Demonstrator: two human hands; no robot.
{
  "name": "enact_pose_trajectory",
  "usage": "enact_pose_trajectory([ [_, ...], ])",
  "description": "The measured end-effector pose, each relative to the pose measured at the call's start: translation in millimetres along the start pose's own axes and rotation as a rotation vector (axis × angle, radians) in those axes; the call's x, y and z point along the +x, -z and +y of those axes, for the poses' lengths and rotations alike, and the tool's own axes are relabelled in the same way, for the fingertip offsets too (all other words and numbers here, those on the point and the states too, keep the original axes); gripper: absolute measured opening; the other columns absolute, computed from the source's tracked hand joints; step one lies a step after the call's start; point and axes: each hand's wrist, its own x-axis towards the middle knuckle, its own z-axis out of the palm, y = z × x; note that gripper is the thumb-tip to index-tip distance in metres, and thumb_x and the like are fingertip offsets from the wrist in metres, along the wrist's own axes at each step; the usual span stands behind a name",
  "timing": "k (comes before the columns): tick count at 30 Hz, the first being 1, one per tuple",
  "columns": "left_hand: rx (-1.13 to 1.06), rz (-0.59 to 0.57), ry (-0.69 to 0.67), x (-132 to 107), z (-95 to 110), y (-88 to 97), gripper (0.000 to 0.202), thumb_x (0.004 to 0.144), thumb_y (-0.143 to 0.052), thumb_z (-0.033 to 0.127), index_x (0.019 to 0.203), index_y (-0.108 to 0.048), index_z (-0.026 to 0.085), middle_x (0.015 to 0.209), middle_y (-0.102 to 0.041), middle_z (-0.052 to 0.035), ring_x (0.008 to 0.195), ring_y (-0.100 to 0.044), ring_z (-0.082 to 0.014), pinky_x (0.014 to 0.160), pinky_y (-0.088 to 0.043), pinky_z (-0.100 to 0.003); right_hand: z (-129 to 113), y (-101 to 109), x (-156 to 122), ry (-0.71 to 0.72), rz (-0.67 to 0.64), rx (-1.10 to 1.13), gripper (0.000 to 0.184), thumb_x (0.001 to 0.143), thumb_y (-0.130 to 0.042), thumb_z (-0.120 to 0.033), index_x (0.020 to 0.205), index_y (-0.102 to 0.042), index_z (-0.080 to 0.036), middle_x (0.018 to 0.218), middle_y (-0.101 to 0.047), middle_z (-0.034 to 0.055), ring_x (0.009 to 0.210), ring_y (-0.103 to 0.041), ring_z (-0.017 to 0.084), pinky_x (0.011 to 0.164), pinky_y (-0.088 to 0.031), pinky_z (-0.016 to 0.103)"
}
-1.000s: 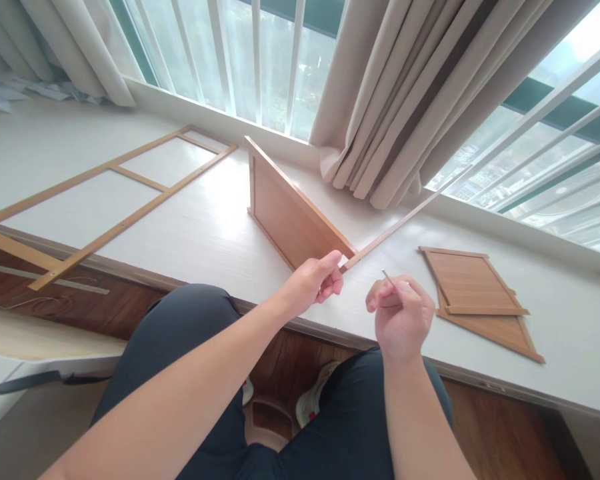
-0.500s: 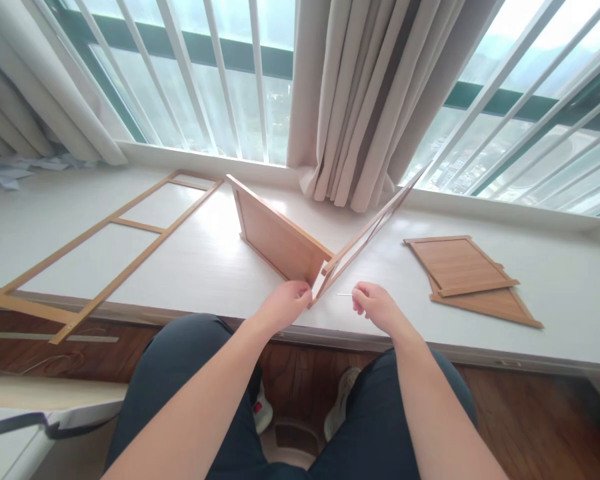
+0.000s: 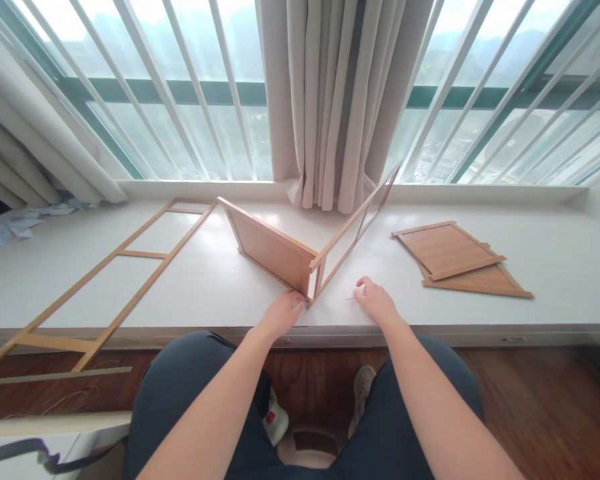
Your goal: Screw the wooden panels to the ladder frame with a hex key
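Observation:
A framed wooden panel (image 3: 270,250) stands on its edge on the white ledge. Its near end meets an open wooden ladder-like frame (image 3: 347,235), also upright, so the two form a V. My left hand (image 3: 283,315) is closed on the panel's lower near corner, where the two pieces meet; its fingertips are partly hidden. To the right, just above the ledge, my right hand (image 3: 377,301) pinches a thin metal rod (image 3: 351,299) that points left toward the joint. The rod is apart from the wood, and its other end is hidden in the fingers.
Another ladder-like wooden frame (image 3: 143,293) lies at the left, its near end past the ledge edge. Two wooden panels (image 3: 453,248) lie overlapped at the right. Curtains (image 3: 337,100) and barred windows stand behind the white ledge (image 3: 555,267). Crumpled paper (image 3: 10,227) lies far left.
The camera view has tilted up and shifted. My right hand has turned slightly, with the rod still in its fingers. My left hand stays at the panel's corner.

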Motion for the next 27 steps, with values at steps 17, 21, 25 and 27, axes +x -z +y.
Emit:
enact_pose_trajectory([
  [17,0.002,0.045,-0.017,10,-8,-15.2,0.037,0.096,-0.048,0.027,0.120,-0.074,0.018,0.130,-0.069,-0.0100,0.108,-0.070,-0.0245,0.102,-0.052,-0.034,-45,-41,1,0.367,0.108,-0.042,0.042,0.096,-0.063,-0.030,0.137,-0.065,-0.029,0.156,-0.054,0.0112,0.142,-0.048,0.032,0.113,-0.041,0.052],
  [21,0.010,0.044,-0.011,9,-8,-16.9,0.037,0.096,-0.049,0.029,0.121,-0.075,0.019,0.130,-0.070,-0.0095,0.087,-0.069,-0.0217,0.096,-0.054,-0.037,-45,-47,5,0.376,0.128,-0.020,0.037,0.095,-0.064,-0.030,0.132,-0.068,-0.028,0.154,-0.055,0.0118,0.139,-0.051,0.032,0.112,-0.043,0.052],
  [25,0.007,0.047,-0.016,8,-8,-17.6,0.038,0.096,-0.049,0.029,0.123,-0.074,0.018,0.128,-0.069,-0.0096,0.083,-0.068,-0.0206,0.094,-0.055,-0.037,-43,-52,8,0.392,0.153,0.003,0.036,0.094,-0.066,-0.029,0.130,-0.069,-0.028,0.153,-0.056,0.0121,0.136,-0.055,0.031,0.110,-0.045,0.051],
  [27,0.002,0.046,-0.025,6,-8,-17.4,0.039,0.096,-0.049,0.028,0.124,-0.074,0.018,0.127,-0.069,-0.0095,0.081,-0.067,-0.0198,0.093,-0.055,-0.037,-42,-55,10,0.397,0.168,0.013,0.036,0.093,-0.067,-0.028,0.129,-0.069,-0.028,0.153,-0.056,0.0118,0.136,-0.056,0.031,0.109,-0.045,0.051],
])
